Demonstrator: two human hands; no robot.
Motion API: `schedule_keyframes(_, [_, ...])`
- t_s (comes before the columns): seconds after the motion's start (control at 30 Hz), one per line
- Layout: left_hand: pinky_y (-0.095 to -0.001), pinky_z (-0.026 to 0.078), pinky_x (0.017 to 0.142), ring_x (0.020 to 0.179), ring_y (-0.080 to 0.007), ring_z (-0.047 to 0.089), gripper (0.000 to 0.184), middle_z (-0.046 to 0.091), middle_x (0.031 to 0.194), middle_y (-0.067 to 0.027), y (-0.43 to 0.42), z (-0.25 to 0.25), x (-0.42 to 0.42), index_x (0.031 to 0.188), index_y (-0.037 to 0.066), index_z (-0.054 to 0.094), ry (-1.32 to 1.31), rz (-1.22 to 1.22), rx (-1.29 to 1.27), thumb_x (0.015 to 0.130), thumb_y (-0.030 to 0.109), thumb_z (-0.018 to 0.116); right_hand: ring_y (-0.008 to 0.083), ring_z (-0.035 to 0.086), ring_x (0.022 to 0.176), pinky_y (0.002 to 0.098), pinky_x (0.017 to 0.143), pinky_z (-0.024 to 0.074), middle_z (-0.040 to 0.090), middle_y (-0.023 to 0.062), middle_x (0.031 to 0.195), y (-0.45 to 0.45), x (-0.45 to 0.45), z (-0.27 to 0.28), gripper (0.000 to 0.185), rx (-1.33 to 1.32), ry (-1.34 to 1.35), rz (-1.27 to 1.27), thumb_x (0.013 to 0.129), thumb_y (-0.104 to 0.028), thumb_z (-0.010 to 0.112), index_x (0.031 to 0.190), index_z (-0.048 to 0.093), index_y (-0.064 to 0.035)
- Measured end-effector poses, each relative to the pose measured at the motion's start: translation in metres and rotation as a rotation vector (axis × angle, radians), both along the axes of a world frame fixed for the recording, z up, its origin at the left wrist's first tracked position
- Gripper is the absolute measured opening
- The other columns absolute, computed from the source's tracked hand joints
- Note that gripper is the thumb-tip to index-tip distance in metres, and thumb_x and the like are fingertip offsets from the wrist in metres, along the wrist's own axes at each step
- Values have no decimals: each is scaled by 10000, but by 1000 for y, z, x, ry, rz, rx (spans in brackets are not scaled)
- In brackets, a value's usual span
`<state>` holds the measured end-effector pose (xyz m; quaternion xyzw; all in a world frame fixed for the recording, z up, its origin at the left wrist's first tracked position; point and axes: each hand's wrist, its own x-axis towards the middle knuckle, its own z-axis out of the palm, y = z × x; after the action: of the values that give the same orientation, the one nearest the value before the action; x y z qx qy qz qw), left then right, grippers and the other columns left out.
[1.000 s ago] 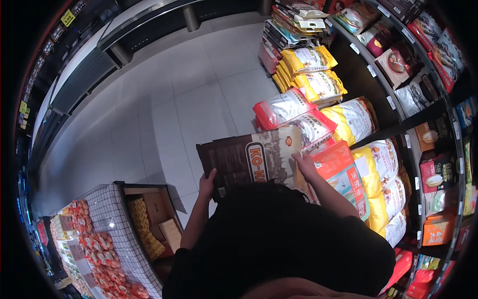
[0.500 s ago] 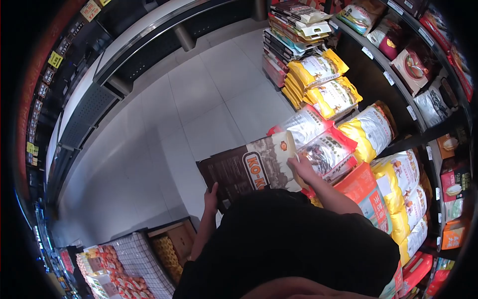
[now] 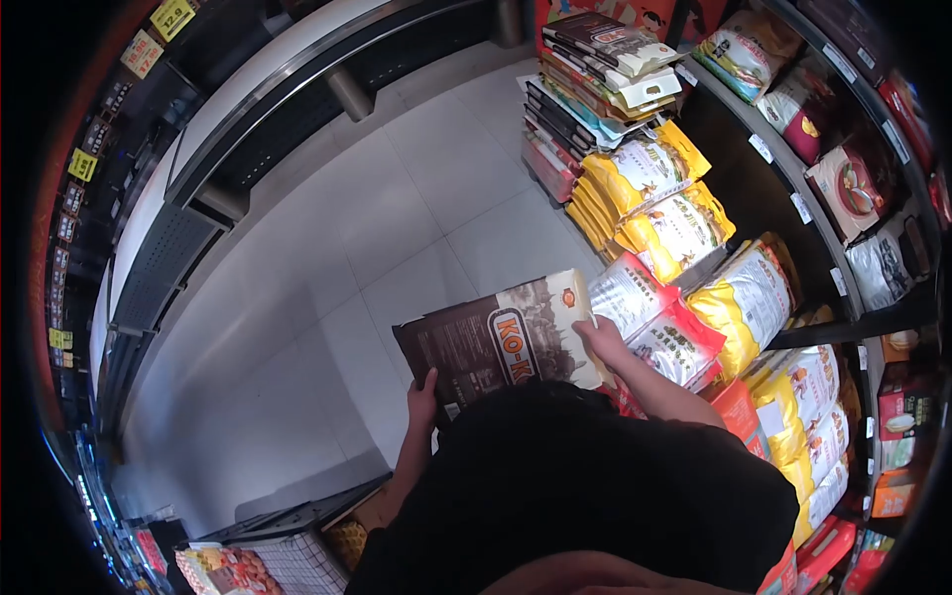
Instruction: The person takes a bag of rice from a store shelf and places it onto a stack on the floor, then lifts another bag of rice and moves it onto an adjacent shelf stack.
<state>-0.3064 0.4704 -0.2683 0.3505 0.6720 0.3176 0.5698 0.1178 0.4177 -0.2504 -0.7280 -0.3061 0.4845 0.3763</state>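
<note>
A large flat brown and cream bag (image 3: 451,352) with "KO-K" lettering in a framed badge is held out in front of my body. Its lower part is hidden behind my head and dark clothing. My left hand (image 3: 423,397) grips the brown left edge, thumb on the front face. On the other side, my right hand (image 3: 598,339) is closed round the cream right edge. Just past the right hand lie red and clear bags (image 3: 674,342), apart from the held bag.
Yellow and white bags (image 3: 676,230) are piled on the right, with a stack of flat packs (image 3: 610,84) behind them. Shelves (image 3: 783,183) with packaged goods run along the right. A counter (image 3: 183,233) curves along the left. Grey tiled floor (image 3: 397,218) lies between.
My view has turned a little, so the shelf goods appear lower and further right. Both hands keep hold of the brown bag, which stays in nearly the same place before me.
</note>
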Motion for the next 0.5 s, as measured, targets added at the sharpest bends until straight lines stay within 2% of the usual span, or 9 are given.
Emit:
schedule_keyframes(0.07, [-390,517,973,1097,-274,676,665,692,1226,-201,39,-11,2,1316,-111,582,-5,-57,41,961,435,714,173,644,816,332,738,511,700,95,916,19,2,-9,387,-7,23,-52,921,-303,685,1099,699,41])
schedule_keyframes(0.17, [-389,517,967,1095,-271,676,654,699,1215,-199,105,-11,7,1293,-109,595,-11,-142,70,957,438,718,166,643,800,325,725,510,698,90,911,55,-8,12,379,-43,50,-143,927,-309,686,1092,696,32])
schedule_keyframes(0.4, [-387,520,945,1075,-264,682,641,716,1173,-195,279,14,10,1246,-102,630,-82,-330,101,949,458,724,167,650,789,332,700,519,705,95,913,154,-32,28,363,-1,61,-334,946,-303,669,1100,689,25])
schedule_keyframes(0.43, [-390,522,937,1067,-267,686,650,718,1165,-196,304,17,6,1249,-102,631,5,-342,73,944,464,727,169,654,794,334,706,522,706,93,917,166,-40,38,344,-1,44,-334,953,-294,661,1092,690,19])
schedule_keyframes(0.5, [-392,521,937,1068,-270,686,657,716,1162,-196,344,16,-2,1251,-104,629,7,-366,111,945,470,721,170,635,756,342,686,507,692,85,865,190,-57,38,359,40,81,-387,928,-315,686,1055,696,20])
